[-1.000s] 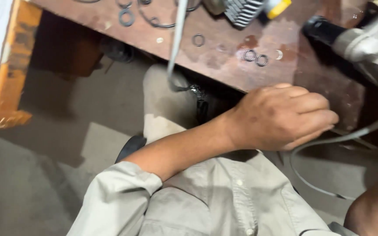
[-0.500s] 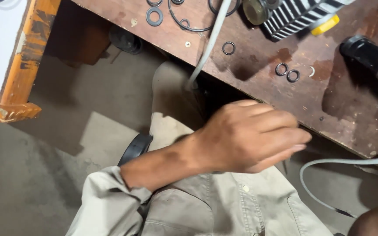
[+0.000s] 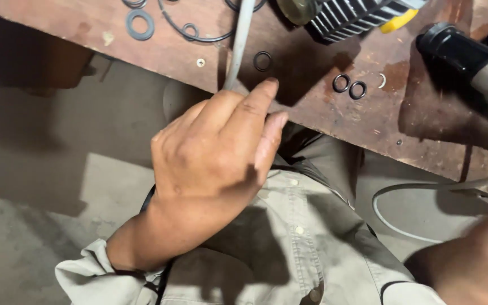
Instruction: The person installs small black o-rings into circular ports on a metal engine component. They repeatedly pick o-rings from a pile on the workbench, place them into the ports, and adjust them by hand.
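Note:
My left hand [image 3: 216,147] hovers over my lap at the front edge of a worn wooden workbench [image 3: 323,121]. I see its back; the fingers are stretched out and point at a small black rubber ring [image 3: 263,60] on the bench. Nothing shows in the hand, and the palm is hidden. A grey cable [image 3: 238,39] hangs over the bench edge just beside the fingertips. Two more small black rings [image 3: 349,86] lie to the right. Only a blurred forearm [image 3: 475,260] shows at the lower right; my right hand is out of frame.
A finned metal part [image 3: 345,17] with a yellow piece lies at the top of the bench. A black and grey power tool [image 3: 464,53] sits at the right, with a white cord [image 3: 402,192] looping below. Rubber washers [image 3: 140,24] lie at upper left.
My left hand has risen from my lap toward the bench edge, and its loosely curled fingers have straightened. The view has shifted closer to the bench.

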